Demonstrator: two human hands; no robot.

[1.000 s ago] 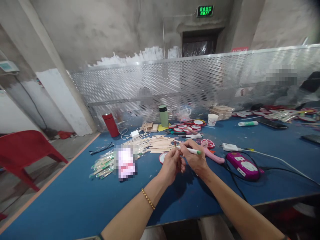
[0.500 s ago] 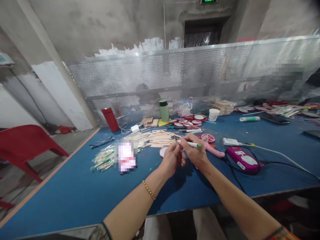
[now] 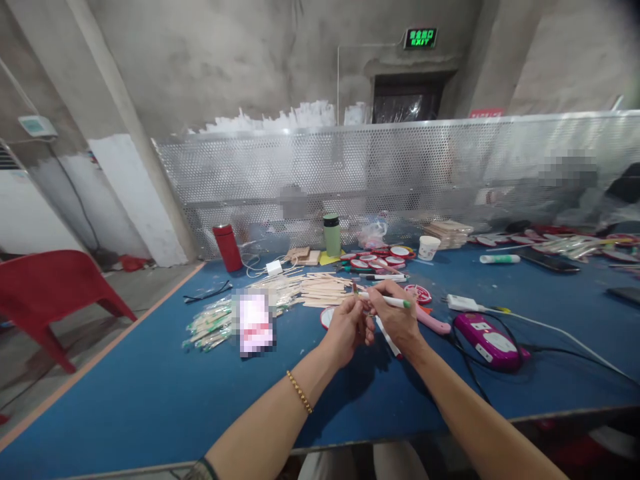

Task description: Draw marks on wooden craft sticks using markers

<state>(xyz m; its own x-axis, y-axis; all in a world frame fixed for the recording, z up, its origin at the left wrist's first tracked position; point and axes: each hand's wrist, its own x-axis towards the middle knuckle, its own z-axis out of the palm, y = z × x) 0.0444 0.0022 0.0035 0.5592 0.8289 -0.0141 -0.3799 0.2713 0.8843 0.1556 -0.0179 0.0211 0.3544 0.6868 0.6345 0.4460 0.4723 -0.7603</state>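
Note:
Both my hands meet over the blue table [image 3: 150, 400], just in front of a pile of flat wooden sticks [image 3: 323, 289]. My left hand [image 3: 346, 328] is closed around a thin stick whose dark tip [image 3: 355, 288] pokes up above the fingers. My right hand [image 3: 395, 313] pinches a white pen with a green cap [image 3: 387, 301], held level with its point at the stick's tip. A round red and white badge [image 3: 327, 316] lies half hidden under my left hand.
A purple device [image 3: 487, 340] with black and white cables and a pink tool [image 3: 433, 323] lie right of my hands. Wrapped sticks [image 3: 210, 324], a red flask [image 3: 227, 247], a green flask [image 3: 331, 234], a cup [image 3: 428, 247] and more badges [image 3: 380, 255] are farther back. A perforated metal screen [image 3: 350, 173] closes the far edge. A red chair [image 3: 55, 293] stands left.
My hands keep the same hold on stick and pen. The camera tipped down and then back up, so the whole scene shifted in the picture.

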